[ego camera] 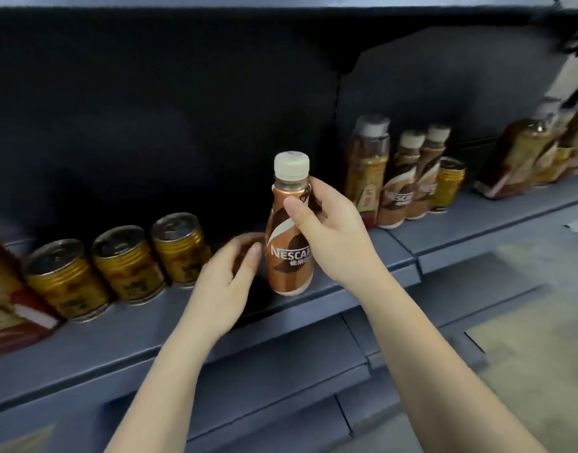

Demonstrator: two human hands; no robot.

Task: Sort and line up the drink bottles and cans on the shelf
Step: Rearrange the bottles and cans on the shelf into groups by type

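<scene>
Shelf front: right hand gripping Nescafe bottle upright, left hand fingers loosely curved alongside.

A right hand grips a white-capped Nescafé bottle standing upright on a blue-grey shelf. The left hand curls just beside it, near three gold cans.

Light is dim and falls from the front, brightening both forearms and the shelf lip. The back panel goes nearly black, and a dark shadow sits on the shelf beneath the left hand. Wide-angle distortion bows the shelf and tilts bottles near its right end; the cans at its left end look soft, the picture's edges smeared.
</scene>
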